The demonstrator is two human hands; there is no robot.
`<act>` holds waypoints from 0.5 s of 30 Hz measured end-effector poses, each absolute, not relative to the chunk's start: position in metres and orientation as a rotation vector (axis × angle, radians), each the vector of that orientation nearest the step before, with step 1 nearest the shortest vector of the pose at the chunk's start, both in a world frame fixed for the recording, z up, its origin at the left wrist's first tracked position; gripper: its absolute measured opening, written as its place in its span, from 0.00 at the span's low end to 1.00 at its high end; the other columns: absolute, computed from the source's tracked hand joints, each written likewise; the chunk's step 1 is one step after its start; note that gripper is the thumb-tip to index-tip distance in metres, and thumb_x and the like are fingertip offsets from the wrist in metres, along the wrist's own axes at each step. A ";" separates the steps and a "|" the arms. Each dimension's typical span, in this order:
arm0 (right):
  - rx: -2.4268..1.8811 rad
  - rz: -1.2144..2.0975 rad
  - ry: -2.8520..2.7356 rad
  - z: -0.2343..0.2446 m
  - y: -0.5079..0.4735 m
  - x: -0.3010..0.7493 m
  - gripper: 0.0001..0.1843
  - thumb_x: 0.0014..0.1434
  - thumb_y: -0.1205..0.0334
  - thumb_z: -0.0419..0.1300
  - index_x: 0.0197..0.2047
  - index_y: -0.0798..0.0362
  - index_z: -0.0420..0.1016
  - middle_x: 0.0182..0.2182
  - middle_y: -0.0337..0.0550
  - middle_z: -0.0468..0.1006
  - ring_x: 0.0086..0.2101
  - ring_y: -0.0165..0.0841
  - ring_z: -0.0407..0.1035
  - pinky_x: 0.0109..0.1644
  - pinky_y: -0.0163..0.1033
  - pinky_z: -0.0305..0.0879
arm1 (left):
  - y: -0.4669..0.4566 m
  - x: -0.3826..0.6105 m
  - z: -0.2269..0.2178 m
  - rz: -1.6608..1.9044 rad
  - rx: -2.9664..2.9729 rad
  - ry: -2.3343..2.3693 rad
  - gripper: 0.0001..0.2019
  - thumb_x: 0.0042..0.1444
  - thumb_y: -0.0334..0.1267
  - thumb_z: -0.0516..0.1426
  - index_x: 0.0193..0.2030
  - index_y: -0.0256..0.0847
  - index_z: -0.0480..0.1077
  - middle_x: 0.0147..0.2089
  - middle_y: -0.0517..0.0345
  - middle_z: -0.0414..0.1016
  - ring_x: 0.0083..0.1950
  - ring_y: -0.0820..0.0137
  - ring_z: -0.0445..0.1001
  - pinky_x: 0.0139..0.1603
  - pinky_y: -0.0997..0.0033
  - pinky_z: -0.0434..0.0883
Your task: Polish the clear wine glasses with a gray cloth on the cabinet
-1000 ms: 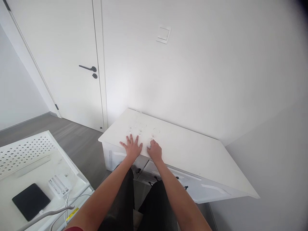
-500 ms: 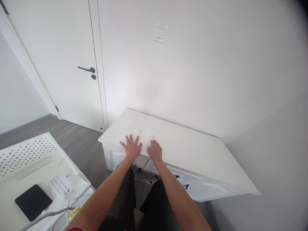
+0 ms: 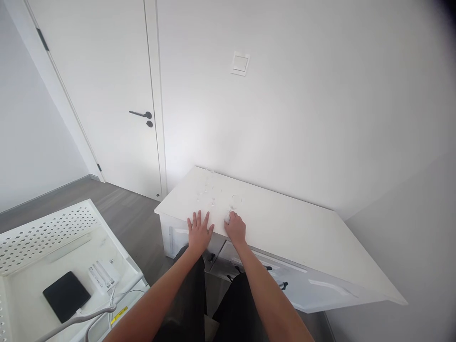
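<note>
My left hand (image 3: 199, 231) lies flat on the white cabinet top (image 3: 302, 232), fingers spread and stretched out, holding nothing. My right hand (image 3: 235, 227) rests just to its right with fingers curled over a small pale object (image 3: 227, 218) that I cannot make out. Several small clear glass pieces (image 3: 210, 190) stand on the top just beyond both hands, faint against the white surface.
A white door (image 3: 107, 95) with a dark handle (image 3: 140, 114) is at the left; a light switch (image 3: 240, 63) hangs on the wall. At lower left a white perforated tray (image 3: 42, 232) holds a black device (image 3: 66, 295), a label and cables. Drawer fronts show below the top.
Both hands stay on the cabinet top in the same poses. The view has shifted, so everything sits slightly further right and lower in the picture.
</note>
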State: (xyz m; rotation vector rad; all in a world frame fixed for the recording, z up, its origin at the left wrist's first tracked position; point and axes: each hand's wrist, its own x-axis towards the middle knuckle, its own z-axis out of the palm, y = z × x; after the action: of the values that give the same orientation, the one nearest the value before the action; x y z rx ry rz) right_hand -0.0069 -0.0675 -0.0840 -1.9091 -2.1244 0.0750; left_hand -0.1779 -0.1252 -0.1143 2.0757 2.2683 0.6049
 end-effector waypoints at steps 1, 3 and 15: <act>-1.911 0.076 -2.123 -0.083 -0.068 -0.007 0.11 0.71 0.60 0.58 0.54 0.53 0.71 0.52 0.50 0.81 0.48 0.42 0.74 0.44 0.40 0.64 | -0.135 -0.179 -0.118 0.604 2.109 2.243 0.31 0.76 0.51 0.46 0.82 0.47 0.54 0.85 0.46 0.46 0.85 0.46 0.43 0.82 0.34 0.43; -1.914 0.078 -2.122 -0.082 -0.069 -0.008 0.12 0.71 0.59 0.58 0.54 0.53 0.72 0.51 0.50 0.81 0.49 0.42 0.75 0.45 0.40 0.64 | -0.152 -0.182 -0.122 0.585 2.153 2.209 0.30 0.76 0.48 0.45 0.82 0.49 0.53 0.85 0.51 0.42 0.86 0.48 0.39 0.80 0.28 0.44; -2.007 0.053 -2.163 -0.073 -0.078 -0.007 0.13 0.72 0.58 0.56 0.55 0.56 0.72 0.49 0.55 0.80 0.50 0.45 0.75 0.45 0.42 0.62 | -0.350 -0.221 -0.008 0.379 1.872 1.114 0.20 0.63 0.54 0.60 0.58 0.56 0.81 0.53 0.52 0.85 0.54 0.56 0.84 0.57 0.58 0.80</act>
State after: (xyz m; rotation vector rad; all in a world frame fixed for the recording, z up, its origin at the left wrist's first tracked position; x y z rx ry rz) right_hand -0.0068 -0.0784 -0.0732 -2.0075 -2.1628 0.0530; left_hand -0.2209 -0.3499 -0.0083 1.8723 1.1135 0.3795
